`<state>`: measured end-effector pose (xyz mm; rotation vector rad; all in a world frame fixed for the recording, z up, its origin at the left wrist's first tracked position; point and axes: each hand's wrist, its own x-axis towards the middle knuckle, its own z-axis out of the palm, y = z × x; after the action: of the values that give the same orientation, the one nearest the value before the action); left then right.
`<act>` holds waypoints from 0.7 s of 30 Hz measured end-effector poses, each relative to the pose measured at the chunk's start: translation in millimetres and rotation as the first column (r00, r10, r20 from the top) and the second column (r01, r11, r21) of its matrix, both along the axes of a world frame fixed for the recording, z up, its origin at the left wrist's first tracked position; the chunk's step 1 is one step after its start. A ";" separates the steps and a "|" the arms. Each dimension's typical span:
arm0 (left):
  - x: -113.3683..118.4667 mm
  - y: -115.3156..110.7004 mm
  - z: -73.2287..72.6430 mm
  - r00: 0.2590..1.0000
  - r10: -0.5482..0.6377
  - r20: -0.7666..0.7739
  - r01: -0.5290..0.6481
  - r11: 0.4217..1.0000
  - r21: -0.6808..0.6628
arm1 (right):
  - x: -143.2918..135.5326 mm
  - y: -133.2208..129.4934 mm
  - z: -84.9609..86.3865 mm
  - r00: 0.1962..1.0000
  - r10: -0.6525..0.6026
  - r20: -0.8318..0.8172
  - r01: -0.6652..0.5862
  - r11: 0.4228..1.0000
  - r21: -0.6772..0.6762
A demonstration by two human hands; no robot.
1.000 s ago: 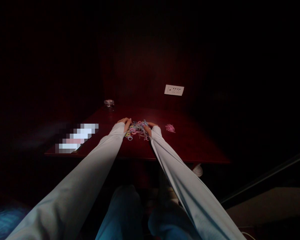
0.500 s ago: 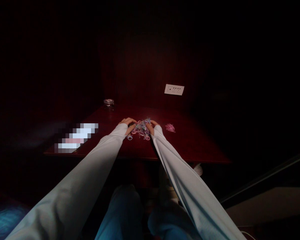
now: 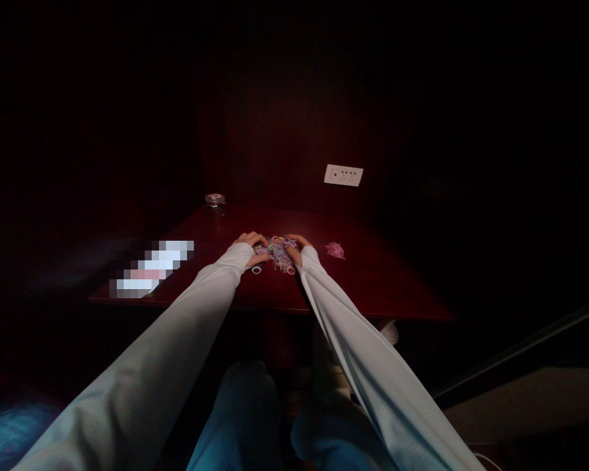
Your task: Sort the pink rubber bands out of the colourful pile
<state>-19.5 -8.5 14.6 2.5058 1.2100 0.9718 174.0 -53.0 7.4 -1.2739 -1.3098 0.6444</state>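
A loose heap of small multicoloured elastic hair bands [image 3: 277, 254] lies on the dark red table, mostly pink, lilac and pale blue. My left hand [image 3: 250, 242] touches the heap's left side, its thumb and fingers apart. At the other side my right hand [image 3: 297, 247] is also spread, thumb nearer me and fingers reaching over the far edge of the bands. Between the hands the heap lies low. One pale blue ring-shaped band [image 3: 256, 269] sits at the near left edge. To the right is a separate little pile of pink bands [image 3: 335, 250].
A clear lidded jar [image 3: 215, 205] stands at the table's back left. Toward the front left lies a bright, pixelated flat object [image 3: 152, 269]. A white socket plate [image 3: 343, 175] is on the back wall. The table's front edge [image 3: 269, 309] runs below my forearms.
The heap between my hands has spread and flattened, where before it bunched up higher near my right hand. My right hand's fingers have stretched out more; the pink pile has not changed.
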 end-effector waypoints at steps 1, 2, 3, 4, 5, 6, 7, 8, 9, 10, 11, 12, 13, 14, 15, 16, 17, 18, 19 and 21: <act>0.3 2.7 -1.8 1.000 -0.002 0.013 0.002 1.000 0.008 | 0.1 -0.5 0.5 1.000 -0.001 0.005 0.001 1.000 0.011; 0.6 5.1 -3.3 0.999 -0.005 0.032 0.005 1.000 0.011 | 0.3 -0.9 0.9 1.000 0.001 0.010 -0.001 1.000 0.020; 0.9 7.2 -4.4 0.998 -0.009 0.056 0.009 1.000 0.003 | 0.6 -1.2 1.1 1.000 0.005 0.013 -0.006 1.000 0.028; 1.3 8.8 -5.2 0.996 -0.012 0.085 0.014 1.000 -0.013 | 0.9 -1.5 1.3 1.000 0.012 0.016 -0.012 0.999 0.034; 1.7 9.7 -5.8 0.993 -0.012 0.115 0.016 0.999 -0.035 | 1.3 -1.6 1.5 1.000 0.016 0.019 -0.017 0.999 0.037; 2.1 10.2 -6.1 0.990 -0.007 0.143 0.015 0.998 -0.056 | 1.6 -1.8 1.7 1.000 0.018 0.024 -0.019 0.999 0.039; 2.5 10.2 -6.3 0.986 0.003 0.167 0.010 0.997 -0.072 | 1.8 -1.9 1.8 0.999 0.020 0.031 -0.022 0.999 0.043; 3.0 10.0 -6.3 0.982 0.014 0.187 0.001 0.997 -0.080 | 2.0 -2.0 2.0 0.999 0.023 0.040 -0.025 0.998 0.049; 3.3 9.6 -6.1 0.978 0.027 0.205 -0.011 0.997 -0.080 | 2.0 -2.2 2.1 0.998 0.029 0.049 -0.031 0.998 0.052; 3.5 9.2 -5.7 0.975 0.037 0.220 -0.021 0.997 -0.078 | 1.9 -2.4 2.3 0.998 0.036 0.055 -0.039 0.998 0.056; 3.6 8.8 -4.9 0.972 0.044 0.233 -0.027 0.997 -0.075 | 1.8 -2.7 2.5 0.997 0.045 0.057 -0.048 0.997 0.064; 3.6 8.3 -3.9 0.968 0.048 0.246 -0.032 0.997 -0.072 | 1.7 -2.9 2.6 0.997 0.058 0.056 -0.062 0.995 0.076; 3.3 7.9 -2.8 0.966 0.047 0.256 -0.030 0.997 -0.068 | 1.6 -3.0 2.7 0.996 0.073 0.054 -0.078 0.993 0.090; 2.8 7.2 -1.7 0.965 0.037 0.260 -0.021 0.998 -0.063 | 1.6 -2.9 2.7 0.995 0.084 0.050 -0.089 0.991 0.103; 2.2 6.3 -0.7 0.966 0.019 0.257 -0.004 0.998 -0.056 | 1.7 -2.4 2.5 0.995 0.092 0.047 -0.097 0.989 0.113; 1.5 5.2 -0.2 0.970 -0.007 0.241 0.018 0.999 -0.045 | 1.9 -1.6 2.2 0.994 0.096 0.048 -0.101 0.988 0.119; 0.8 3.8 -0.3 0.976 -0.032 0.215 0.040 0.999 -0.032 | 2.3 -0.4 1.7 0.994 0.095 0.053 -0.101 0.988 0.119; 0.2 2.3 -1.0 0.982 -0.054 0.180 0.059 0.998 -0.021 | 2.8 0.9 1.1 0.994 0.089 0.063 -0.096 0.988 0.120; -0.4 0.9 -2.4 0.988 -0.070 0.139 0.072 0.997 -0.013 | 3.3 2.2 0.3 0.994 0.079 0.078 -0.088 0.988 0.124; -0.9 -0.7 -6.5 0.995 -0.076 0.066 0.077 0.997 -0.008 | 4.5 4.0 -1.5 0.992 0.053 0.117 -0.069 0.988 0.135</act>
<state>-20.4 -9.2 8.1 2.4713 1.0891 1.0175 178.6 -49.1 5.9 -1.1743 -1.4664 0.5200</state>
